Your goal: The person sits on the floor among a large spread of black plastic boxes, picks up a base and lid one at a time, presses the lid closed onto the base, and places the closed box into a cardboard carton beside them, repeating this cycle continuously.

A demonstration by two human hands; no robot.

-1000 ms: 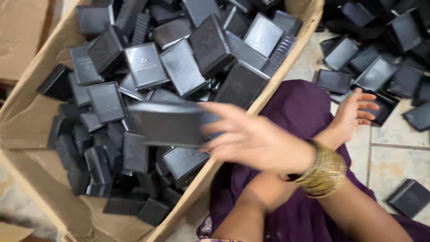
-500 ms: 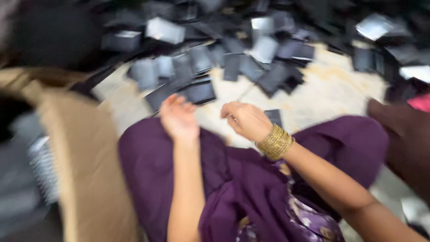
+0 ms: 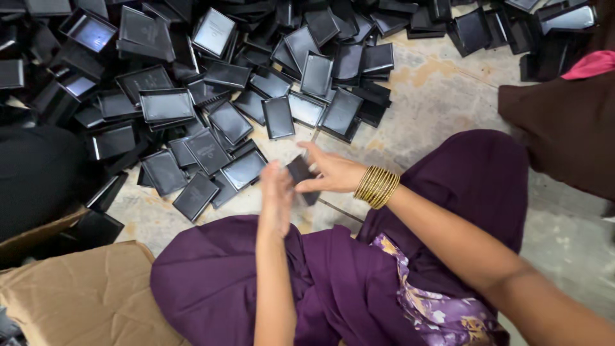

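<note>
The right hand (image 3: 333,172) pinches a small black box (image 3: 300,170) between thumb and fingers, just above the purple lap. The left hand (image 3: 277,195) is edge-on beside it, fingers straight and touching the box's near side. Beyond the fingertips lies a heap of black trays (image 3: 211,115) on the floor.

**What we're wearing**

We've got bare forearms, no sleeves in view. Our right hand (image 3: 333,172) has a stack of thin gold bangles (image 3: 377,187) at the wrist. Left hand (image 3: 277,195): nothing worn. Deep purple garment (image 3: 359,269) over our lap, w/ floral-print patch (image 3: 430,307).
</note>
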